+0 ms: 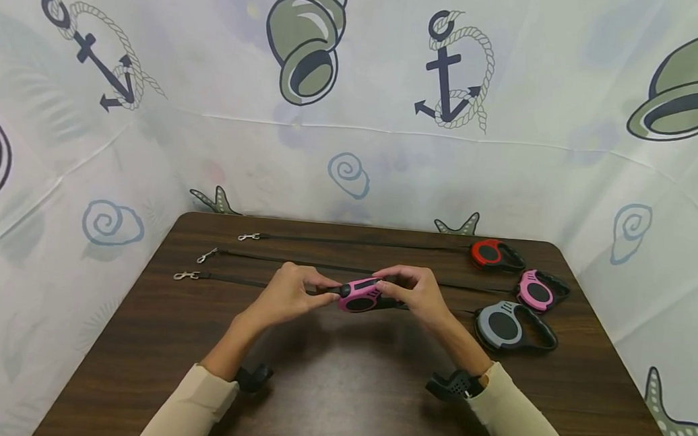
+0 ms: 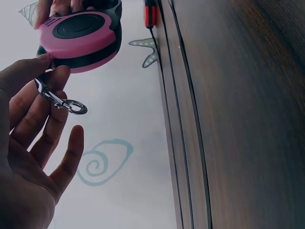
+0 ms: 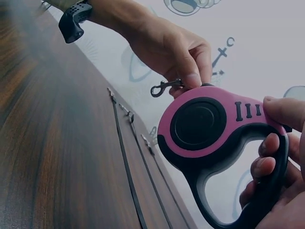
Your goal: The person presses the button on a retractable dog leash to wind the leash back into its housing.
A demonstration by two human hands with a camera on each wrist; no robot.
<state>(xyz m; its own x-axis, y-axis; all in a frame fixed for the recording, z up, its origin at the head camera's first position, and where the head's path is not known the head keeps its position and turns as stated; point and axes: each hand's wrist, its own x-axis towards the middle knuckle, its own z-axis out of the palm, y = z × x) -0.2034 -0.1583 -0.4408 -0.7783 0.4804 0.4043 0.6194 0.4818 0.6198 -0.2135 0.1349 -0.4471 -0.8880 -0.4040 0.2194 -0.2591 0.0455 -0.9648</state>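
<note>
A pink and black retractable dog leash [image 1: 358, 295] is held up over the middle of the table by both hands. My right hand [image 1: 419, 294] grips its black loop handle [image 3: 271, 191], the thumb on the pink casing beside the handle. With thumb and forefinger my left hand [image 1: 295, 295] pinches the leash at its cord outlet, and the other fingers are spread. The metal snap clip [image 2: 71, 106] sticks out by the left fingers, close to the casing. The cord right at the outlet is hidden by those fingertips.
Three more retractable leashes lie at the table's right: red [image 1: 488, 253], pink [image 1: 535, 290] and grey [image 1: 502, 325]. Their black cords stretch left across the wooden table [image 1: 337, 393], ending in metal clips [image 1: 187, 275]. A patterned cloth [image 1: 382, 173] hangs behind and at the sides.
</note>
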